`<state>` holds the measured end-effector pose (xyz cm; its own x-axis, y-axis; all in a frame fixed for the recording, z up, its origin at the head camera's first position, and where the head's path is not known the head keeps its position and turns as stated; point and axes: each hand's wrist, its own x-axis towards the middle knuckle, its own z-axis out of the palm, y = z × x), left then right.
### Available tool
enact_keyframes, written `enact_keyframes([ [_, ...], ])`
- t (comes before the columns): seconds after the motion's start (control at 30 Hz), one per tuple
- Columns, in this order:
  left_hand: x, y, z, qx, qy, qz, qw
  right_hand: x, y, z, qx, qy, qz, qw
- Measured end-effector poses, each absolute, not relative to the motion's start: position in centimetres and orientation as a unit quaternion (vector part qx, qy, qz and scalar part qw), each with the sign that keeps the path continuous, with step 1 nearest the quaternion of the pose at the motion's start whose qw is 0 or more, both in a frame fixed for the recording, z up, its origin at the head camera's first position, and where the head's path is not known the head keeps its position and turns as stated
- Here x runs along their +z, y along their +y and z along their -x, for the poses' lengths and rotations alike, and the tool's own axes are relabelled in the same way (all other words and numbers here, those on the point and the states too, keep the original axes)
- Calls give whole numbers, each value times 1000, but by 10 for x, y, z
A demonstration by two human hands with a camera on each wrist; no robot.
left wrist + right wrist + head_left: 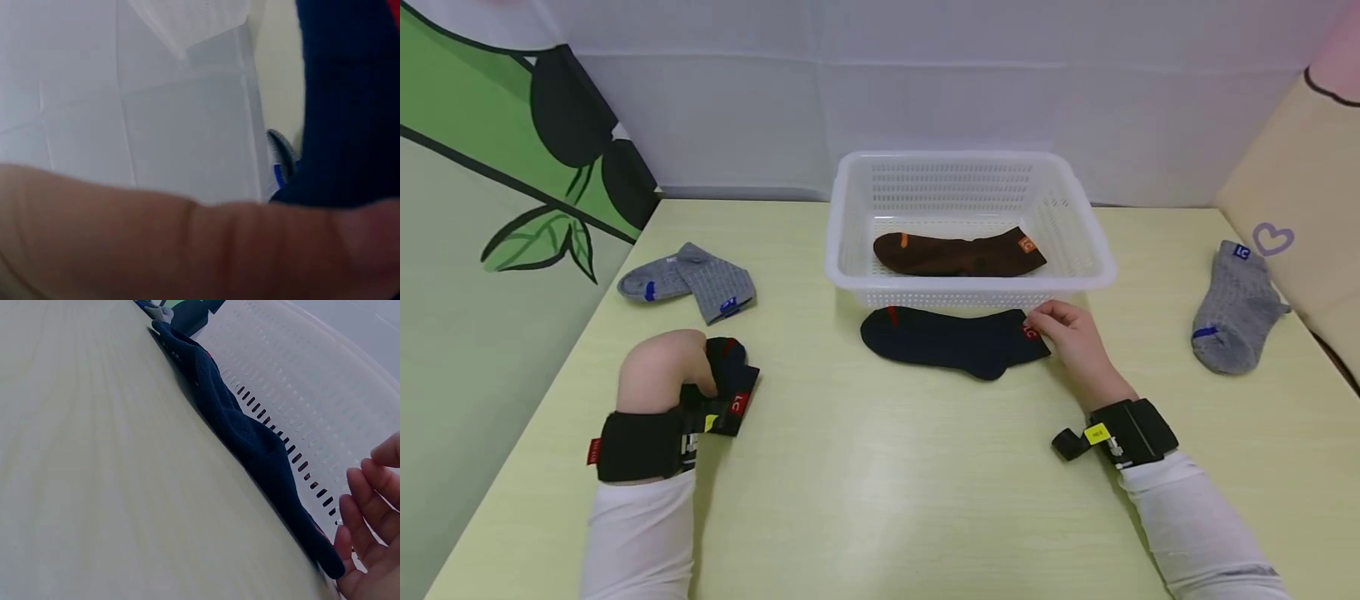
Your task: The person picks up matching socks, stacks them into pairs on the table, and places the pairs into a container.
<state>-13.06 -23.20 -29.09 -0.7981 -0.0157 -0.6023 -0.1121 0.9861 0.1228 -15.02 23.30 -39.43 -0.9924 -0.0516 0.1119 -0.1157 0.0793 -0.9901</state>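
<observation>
Your hands are well apart. Your right hand [1071, 337], fingers loosely bent, is nearer the long dark sock [940, 340], right by its cuff; the sock stretches toward nine o'clock, axis nine-to-three. Your left hand [658, 367] grips the folded dark sock [727, 377]. The basket [970, 284] borders twelve; tabletop [880, 500] spreads toward six.

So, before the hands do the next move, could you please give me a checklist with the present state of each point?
1. Left hand holds the folded dark sock: ok.
2. Right hand firmly pinches the outstretched dark sock: cannot tell; the fingers are at its cuff.
3. Both dark socks together: not ok; they are apart.
4. Basket has room: ok; the brown sock leaves space.
5. Grey socks together: not ok; left grey sock and right grey sock lie far apart.
</observation>
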Motion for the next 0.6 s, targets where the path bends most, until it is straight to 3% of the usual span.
enact_keyframes([
  [0.3,-309,-217,137,61,941,32,332,-397,233,151,677,-733,-61,19],
  [0.6,-316,-174,131,40,941,-7,336,-398,235,151,676,-734,-61,19],
])
